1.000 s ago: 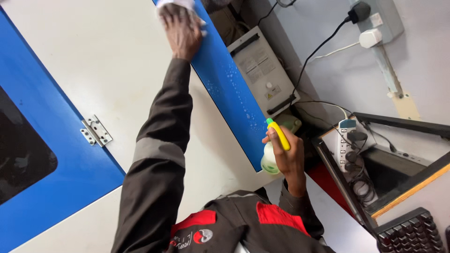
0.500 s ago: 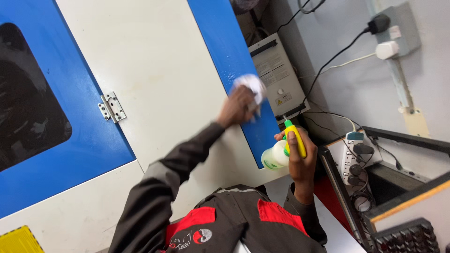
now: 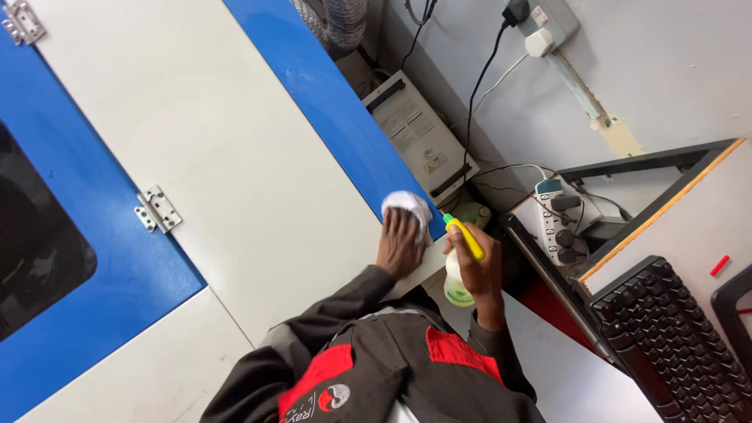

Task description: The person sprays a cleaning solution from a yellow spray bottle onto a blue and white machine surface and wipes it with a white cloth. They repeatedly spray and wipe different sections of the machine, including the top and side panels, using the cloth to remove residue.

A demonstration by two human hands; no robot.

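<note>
My left hand (image 3: 401, 244) presses a white cloth (image 3: 407, 204) against the lower end of a blue strip (image 3: 329, 102) on the edge of a white cabinet panel (image 3: 219, 141). The fingers lie flat over the cloth. Just to its right, my right hand (image 3: 479, 270) grips a pale spray bottle (image 3: 456, 288) with a yellow trigger head, held upright close to the panel's edge. The two hands are almost side by side. My dark jacket with red patches fills the bottom of the view.
A blue door with a dark window (image 3: 31, 243) and a metal hinge (image 3: 158, 209) lies to the left. A grey box (image 3: 419, 133), cables, a power strip (image 3: 564, 215) and a wall socket (image 3: 540, 23) crowd the right. A black keyboard (image 3: 666, 329) rests on a desk.
My left hand has slid the cloth down the blue strip, from its far end to the near end beside the bottle. The right hand has kept hold of the spray bottle.
</note>
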